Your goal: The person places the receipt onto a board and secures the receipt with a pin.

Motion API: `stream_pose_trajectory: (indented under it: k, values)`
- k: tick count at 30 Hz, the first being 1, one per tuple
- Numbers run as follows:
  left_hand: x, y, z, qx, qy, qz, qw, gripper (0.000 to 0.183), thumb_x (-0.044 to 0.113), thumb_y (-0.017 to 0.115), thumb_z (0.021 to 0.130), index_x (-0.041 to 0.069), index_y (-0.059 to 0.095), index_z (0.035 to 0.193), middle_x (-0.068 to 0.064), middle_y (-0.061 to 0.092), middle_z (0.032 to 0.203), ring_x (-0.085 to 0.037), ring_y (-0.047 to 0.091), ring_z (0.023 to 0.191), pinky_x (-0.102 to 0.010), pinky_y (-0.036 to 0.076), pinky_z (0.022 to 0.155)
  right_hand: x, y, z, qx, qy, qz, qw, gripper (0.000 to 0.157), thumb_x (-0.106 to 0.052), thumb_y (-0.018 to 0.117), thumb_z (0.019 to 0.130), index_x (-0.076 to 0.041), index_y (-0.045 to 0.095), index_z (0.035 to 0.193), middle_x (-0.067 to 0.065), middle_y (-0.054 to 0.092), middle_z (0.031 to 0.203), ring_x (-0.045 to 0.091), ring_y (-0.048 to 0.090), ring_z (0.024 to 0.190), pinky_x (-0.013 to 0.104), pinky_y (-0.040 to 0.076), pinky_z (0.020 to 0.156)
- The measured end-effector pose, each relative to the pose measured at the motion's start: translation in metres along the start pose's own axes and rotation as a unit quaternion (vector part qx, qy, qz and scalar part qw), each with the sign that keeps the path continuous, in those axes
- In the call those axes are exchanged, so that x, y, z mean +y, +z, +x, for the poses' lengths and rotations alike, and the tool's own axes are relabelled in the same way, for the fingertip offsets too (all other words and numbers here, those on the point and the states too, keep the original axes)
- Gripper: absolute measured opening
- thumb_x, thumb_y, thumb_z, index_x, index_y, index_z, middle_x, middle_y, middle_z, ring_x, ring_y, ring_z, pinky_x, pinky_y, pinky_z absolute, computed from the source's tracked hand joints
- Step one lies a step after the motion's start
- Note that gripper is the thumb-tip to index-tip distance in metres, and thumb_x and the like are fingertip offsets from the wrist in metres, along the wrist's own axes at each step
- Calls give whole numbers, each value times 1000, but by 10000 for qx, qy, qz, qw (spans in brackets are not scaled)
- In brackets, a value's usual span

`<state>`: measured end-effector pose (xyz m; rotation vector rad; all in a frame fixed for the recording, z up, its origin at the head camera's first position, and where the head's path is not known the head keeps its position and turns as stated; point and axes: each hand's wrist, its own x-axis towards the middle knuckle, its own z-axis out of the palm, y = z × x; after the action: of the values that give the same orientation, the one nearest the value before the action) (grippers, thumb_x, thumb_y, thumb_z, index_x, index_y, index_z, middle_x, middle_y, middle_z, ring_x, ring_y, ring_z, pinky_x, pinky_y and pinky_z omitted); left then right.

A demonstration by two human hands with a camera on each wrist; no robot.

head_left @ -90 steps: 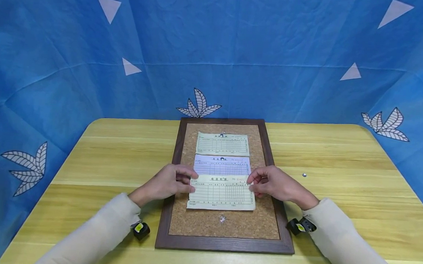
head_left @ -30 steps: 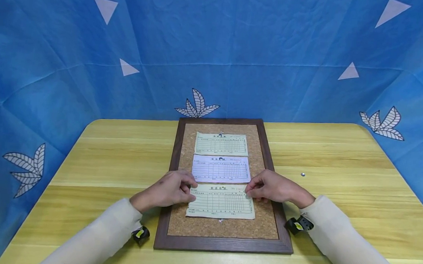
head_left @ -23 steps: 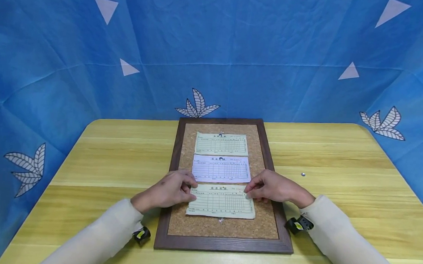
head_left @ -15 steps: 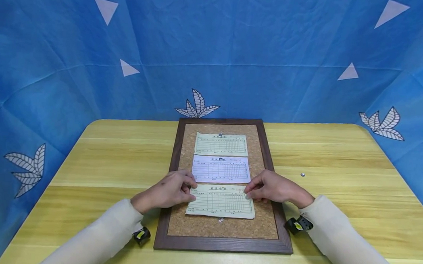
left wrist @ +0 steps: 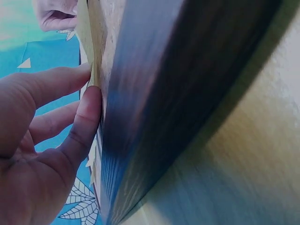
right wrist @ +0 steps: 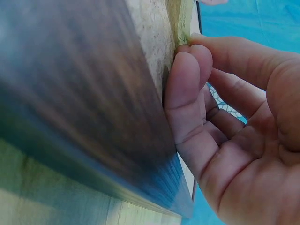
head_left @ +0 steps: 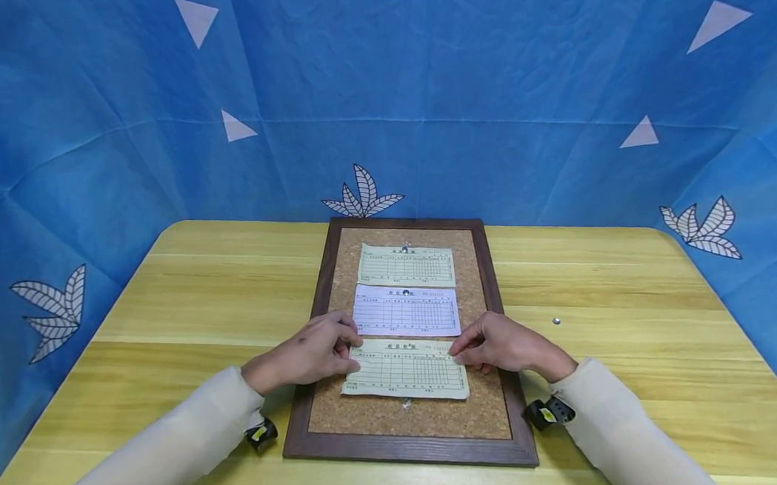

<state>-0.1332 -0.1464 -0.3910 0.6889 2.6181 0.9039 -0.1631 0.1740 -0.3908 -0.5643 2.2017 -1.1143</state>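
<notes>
A pale green receipt slip (head_left: 407, 373) lies low on the framed cork board (head_left: 411, 422), held at both side edges. My left hand (head_left: 315, 349) pinches its left edge between thumb and fingers; the left wrist view shows the slip (left wrist: 86, 37) between those fingertips. On the other side my right hand (head_left: 505, 342) pinches the upper right edge, thumb and index finger together in the right wrist view. Just above is a lilac slip (head_left: 407, 314) with a thumbtack (head_left: 406, 293) at its top. Farther up, another green slip (head_left: 407, 266) carries its own thumbtack (head_left: 404, 249).
A loose thumbtack (head_left: 556, 321) lies on the wooden table (head_left: 636, 347) right of the board. The board's dark frame (head_left: 409, 449) stands raised above the tabletop. A blue cloth (head_left: 399, 65) hangs behind the table and at its sides.
Since three seconds ago, both hands have drawn the lower green slip toward the body, uncovering the lilac slip's lower half. Over the last second it has barely shifted.
</notes>
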Motion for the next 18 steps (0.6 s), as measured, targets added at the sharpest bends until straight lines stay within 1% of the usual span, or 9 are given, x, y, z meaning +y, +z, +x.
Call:
stream_pose_trajectory:
  k: [8, 12, 14, 18]
  values:
    - [-1, 1, 0, 28, 112, 78, 9999, 24, 8, 81, 84, -1, 74, 105, -6, 53, 114, -8, 53, 80, -28, 48, 78, -1, 1, 0, 44, 69, 5, 10000, 10, 0, 68, 92, 5, 76, 97, 3, 68, 72, 11, 56, 60, 29, 51, 58]
    - [1, 1, 0, 35, 59, 45, 10000, 26, 7, 81, 83, -2, 73, 106, -6, 53, 114, -8, 54, 78, -29, 48, 78, 0, 1, 1, 49, 46, -23, 10000, 10, 1, 68, 92, 4, 76, 97, 3, 68, 72, 11, 56, 60, 29, 51, 58]
    - [1, 2, 0, 54, 8, 73, 10000, 27, 7, 82, 83, -2, 74, 106, -6, 53, 114, -9, 53, 81, -30, 48, 78, 0, 1, 1, 57, 39, -52, 10000, 10, 1, 68, 92, 4, 76, 96, 3, 68, 71, 11, 56, 59, 29, 51, 57]
    - [3, 4, 2, 119, -107, 181, 9997, 27, 8, 84, 81, -2, 74, 104, -5, 54, 112, -14, 51, 94, -35, 48, 83, 0, 0, 1, 89, 29, -145, 9999, 9, 0, 69, 91, 2, 77, 95, 3, 68, 71, 11, 57, 59, 28, 51, 57]
